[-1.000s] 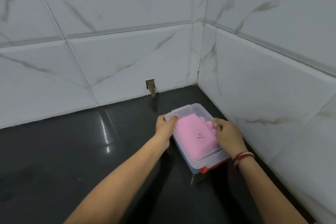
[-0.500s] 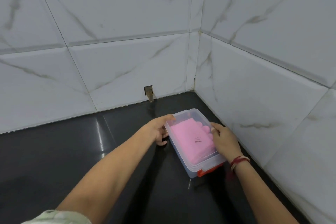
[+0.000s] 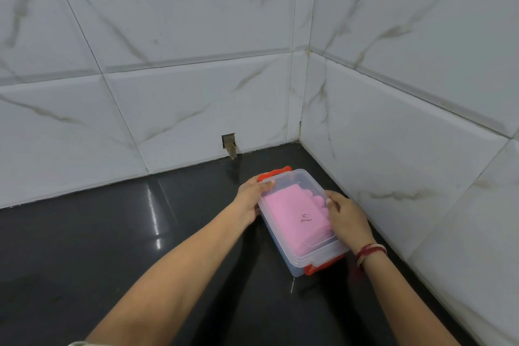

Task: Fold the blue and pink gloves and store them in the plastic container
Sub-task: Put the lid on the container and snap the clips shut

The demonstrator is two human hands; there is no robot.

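Starting closest: reaching in with both bare forearms, red-and-white bangle on the right wrist. Just past that, holding the plastic container from both sides, flat on the glossy black counter and tucked near the right-hand wall. Gripping with the right hand along the right long side, thumb on top of the clear lid. Curling the left hand round the far left corner, fingertips over the lid edge.

Showing through the lid: folded pink glove lying flat inside. Can't tell for sure about the blue one; only a bluish tint low down.

Worth noting for the next bit: long axis pointing away from the body, far end swung a little left. Near orange clip looks folded down, far orange clip looks sticking out, so probably not latched yet. Sitting right beside the left fingertips, so likely a left-hand job.

Further back, just marble-look wall tiles and a small chipped notch at the base.
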